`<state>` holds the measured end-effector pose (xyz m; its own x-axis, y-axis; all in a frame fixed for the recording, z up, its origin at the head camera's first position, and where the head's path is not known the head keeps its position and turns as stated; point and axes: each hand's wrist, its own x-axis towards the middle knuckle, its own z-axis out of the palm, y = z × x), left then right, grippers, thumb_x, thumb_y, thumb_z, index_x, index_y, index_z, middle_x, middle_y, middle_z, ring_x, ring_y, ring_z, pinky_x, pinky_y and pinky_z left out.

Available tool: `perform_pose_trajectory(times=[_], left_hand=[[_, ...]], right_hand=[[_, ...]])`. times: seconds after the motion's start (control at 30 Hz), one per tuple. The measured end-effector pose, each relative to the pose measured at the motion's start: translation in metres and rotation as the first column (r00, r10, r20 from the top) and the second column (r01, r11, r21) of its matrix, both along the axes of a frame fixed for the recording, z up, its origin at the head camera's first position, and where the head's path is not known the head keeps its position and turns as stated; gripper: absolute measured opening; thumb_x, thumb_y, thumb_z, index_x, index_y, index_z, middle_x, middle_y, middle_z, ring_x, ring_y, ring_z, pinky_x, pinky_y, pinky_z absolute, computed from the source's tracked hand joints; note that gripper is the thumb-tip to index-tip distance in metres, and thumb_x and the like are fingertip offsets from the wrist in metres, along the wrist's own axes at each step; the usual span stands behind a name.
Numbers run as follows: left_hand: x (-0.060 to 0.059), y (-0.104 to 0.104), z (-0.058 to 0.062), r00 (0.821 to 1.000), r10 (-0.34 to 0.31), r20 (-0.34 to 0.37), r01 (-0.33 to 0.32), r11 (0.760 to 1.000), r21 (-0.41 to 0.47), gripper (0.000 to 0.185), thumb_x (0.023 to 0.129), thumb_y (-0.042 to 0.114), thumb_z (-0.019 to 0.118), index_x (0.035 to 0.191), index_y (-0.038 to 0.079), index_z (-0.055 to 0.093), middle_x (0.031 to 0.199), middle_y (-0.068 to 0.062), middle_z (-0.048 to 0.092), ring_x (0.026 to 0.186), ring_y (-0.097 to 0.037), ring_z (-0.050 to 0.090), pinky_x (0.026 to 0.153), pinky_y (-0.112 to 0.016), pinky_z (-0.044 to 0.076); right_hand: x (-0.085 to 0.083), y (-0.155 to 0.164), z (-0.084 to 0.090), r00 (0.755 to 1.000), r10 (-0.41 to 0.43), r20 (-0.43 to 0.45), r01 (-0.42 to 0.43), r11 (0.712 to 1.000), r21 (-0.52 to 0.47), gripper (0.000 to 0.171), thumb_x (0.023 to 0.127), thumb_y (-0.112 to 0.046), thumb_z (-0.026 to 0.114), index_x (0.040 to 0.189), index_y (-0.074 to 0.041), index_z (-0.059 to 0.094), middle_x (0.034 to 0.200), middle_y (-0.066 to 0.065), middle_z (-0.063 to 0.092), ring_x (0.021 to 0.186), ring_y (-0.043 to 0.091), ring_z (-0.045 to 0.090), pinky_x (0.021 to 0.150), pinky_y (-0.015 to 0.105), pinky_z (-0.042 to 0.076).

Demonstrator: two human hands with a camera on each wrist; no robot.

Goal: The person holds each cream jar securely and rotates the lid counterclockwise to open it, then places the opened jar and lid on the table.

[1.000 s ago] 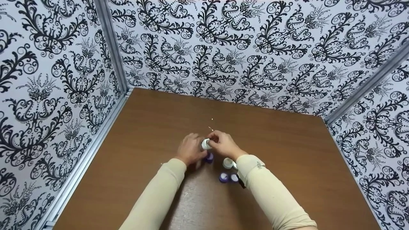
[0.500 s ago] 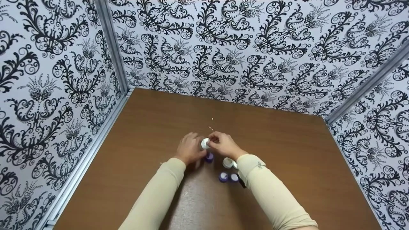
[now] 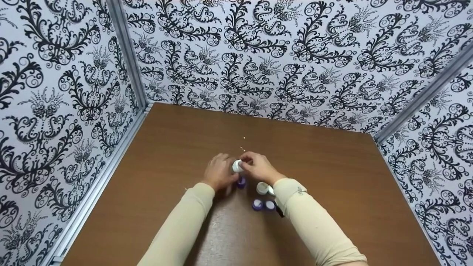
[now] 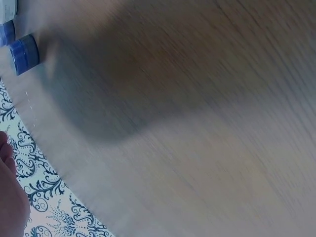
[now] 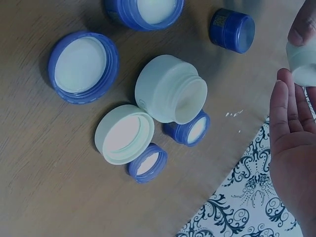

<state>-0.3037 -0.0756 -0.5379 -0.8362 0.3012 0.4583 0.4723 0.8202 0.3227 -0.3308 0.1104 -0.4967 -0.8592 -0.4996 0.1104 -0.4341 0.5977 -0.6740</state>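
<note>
Between my two hands is a small white jar (image 3: 237, 166). My left hand (image 3: 219, 171) holds it from the left, and its thumb (image 5: 302, 29) presses on the jar in the right wrist view. My right hand (image 3: 259, 167) pinches the jar from the right. In the right wrist view, the right hand's other fingers (image 5: 280, 101) stretch beside the jar. Whether the jar has a lid on is hidden by the fingers. Just below the left hand is a small purple-blue jar (image 3: 241, 182) with its lid on. The left wrist view shows only the left hand's edge (image 4: 10, 192).
Near my right forearm lie an open white jar (image 5: 158, 86), a white lid (image 5: 106, 131) and an open blue jar (image 5: 123, 7) with its blue lid (image 5: 57, 86). Two smaller blue pieces (image 5: 183, 132) are close by. White flakes (image 3: 242, 149) dot the brown table (image 3: 177, 140); patterned walls surround it.
Both hands stay in about the same place around the white jar. The jar turns slightly between the fingers, its visible face looking whiter than a second ago. The other jars and lids stay put.
</note>
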Motion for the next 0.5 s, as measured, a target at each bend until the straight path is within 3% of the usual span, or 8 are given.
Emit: perform_pose_trajectory(times=[0.5], left_hand=[[0.0012,0.0001,-0.0019,0.999,0.002,-0.053,-0.004,0.999,-0.051,0.04,0.072,0.034,0.079,0.099,0.006,0.072,0.095,-0.007,0.066,0.097,-0.03,0.063,0.097,-0.04,0.045]], right_hand=[[0.0021,0.0024,0.0003,0.999,0.015,0.04,-0.013,0.999,-0.048,0.028,0.084,-0.009,0.067,0.109,0.003,0.064,0.1,0.013,0.069,0.092,0.029,0.068,0.081,0.04,0.054]])
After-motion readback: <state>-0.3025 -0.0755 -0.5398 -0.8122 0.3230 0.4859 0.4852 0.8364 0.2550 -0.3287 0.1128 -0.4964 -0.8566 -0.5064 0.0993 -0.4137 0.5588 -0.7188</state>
